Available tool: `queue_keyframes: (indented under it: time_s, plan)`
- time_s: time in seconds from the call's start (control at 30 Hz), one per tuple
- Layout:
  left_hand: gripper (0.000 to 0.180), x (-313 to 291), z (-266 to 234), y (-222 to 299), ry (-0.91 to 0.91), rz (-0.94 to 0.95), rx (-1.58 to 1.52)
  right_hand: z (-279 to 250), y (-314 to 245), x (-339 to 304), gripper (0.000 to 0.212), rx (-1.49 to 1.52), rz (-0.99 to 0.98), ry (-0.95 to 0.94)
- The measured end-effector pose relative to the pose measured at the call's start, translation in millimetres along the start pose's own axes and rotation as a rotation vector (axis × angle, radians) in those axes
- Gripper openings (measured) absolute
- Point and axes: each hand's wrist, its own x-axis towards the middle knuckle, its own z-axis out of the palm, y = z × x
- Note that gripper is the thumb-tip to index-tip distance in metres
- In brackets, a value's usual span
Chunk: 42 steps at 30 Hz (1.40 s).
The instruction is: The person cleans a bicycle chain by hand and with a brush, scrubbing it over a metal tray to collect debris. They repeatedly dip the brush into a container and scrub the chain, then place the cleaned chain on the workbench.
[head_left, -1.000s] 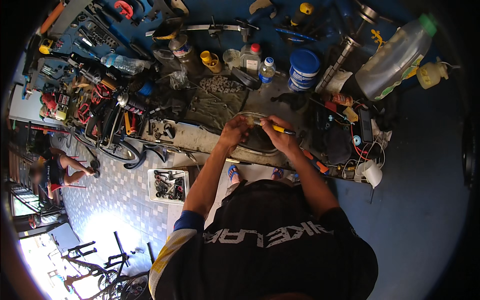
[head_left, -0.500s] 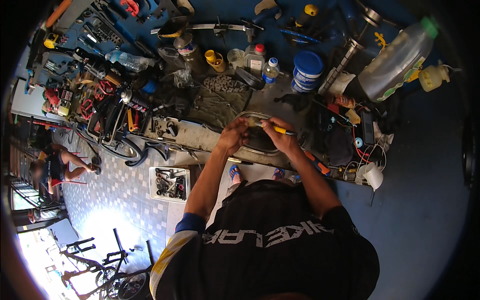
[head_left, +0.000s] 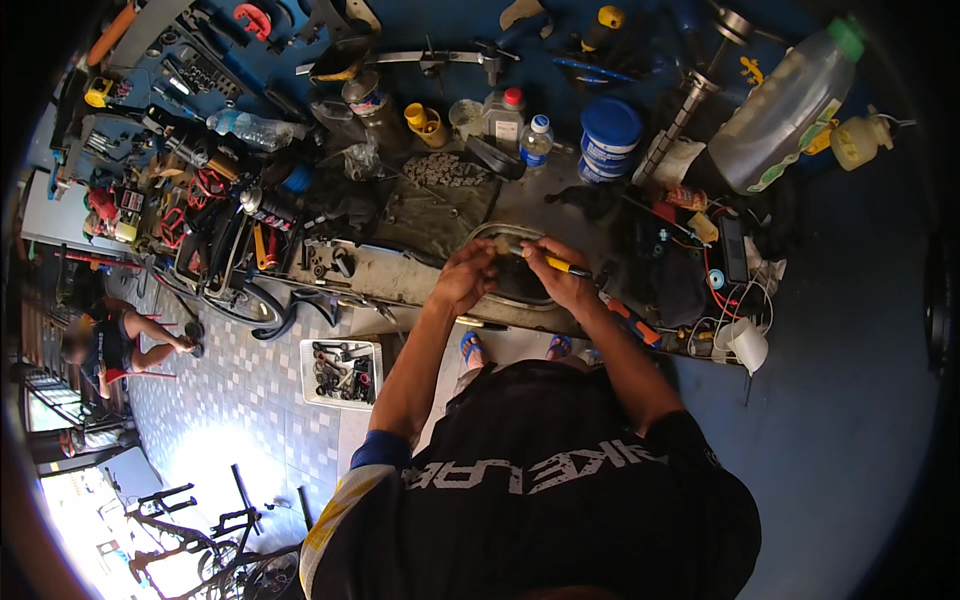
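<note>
Over a metal-rimmed tray (head_left: 530, 301) on the workbench, my two hands are close together. My right hand (head_left: 562, 285) is closed around a slim tool with a yellow-and-black handle (head_left: 570, 268). Its working end points left, toward my other hand, and is too small and blurred to name. My left hand (head_left: 464, 277) is closed, fingertips pinched near that end. Whatever it holds is hidden by the fingers. Dark contents show inside the tray beneath.
A bicycle chain (head_left: 445, 170) lies on a dark mat behind the tray. Bottles and a blue tub (head_left: 610, 140) line the back. Cables and a white cup (head_left: 742, 345) are at right. A white basket of parts (head_left: 341, 374) stands lower left. Another person (head_left: 110, 340) sits far left.
The view has shifted slightly. Both hands remain over the tray in nearly the same pose, the right one still holding the yellow-and-black tool.
</note>
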Motion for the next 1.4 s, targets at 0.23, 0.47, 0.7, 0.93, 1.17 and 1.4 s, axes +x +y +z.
queue_keyframes:
  time_s: [0.23,0.47,0.7,0.93,1.17,1.4]
  plan:
    - [0.008,3,-4,0,0.021,0.075,0.066,-22,4,-10,0.023,-0.002,0.244,0.012]
    - [0.019,13,-4,-10,0.054,0.302,0.22,-31,30,-32,0.036,-0.394,-0.194,-0.098]
    - [0.036,15,0,-13,0.096,0.35,0.375,-37,31,-27,0.035,-0.471,-0.145,-0.098]
    - [0.042,14,-8,-14,0.107,0.363,0.382,-34,30,-23,0.03,-0.374,-0.13,-0.089]
    - [0.042,15,-10,-23,0.116,0.415,0.46,-6,-8,2,0.028,0.135,0.356,0.009]
    - [0.042,6,5,-11,0.167,0.473,0.505,3,-34,6,0.034,-0.169,0.075,0.038]
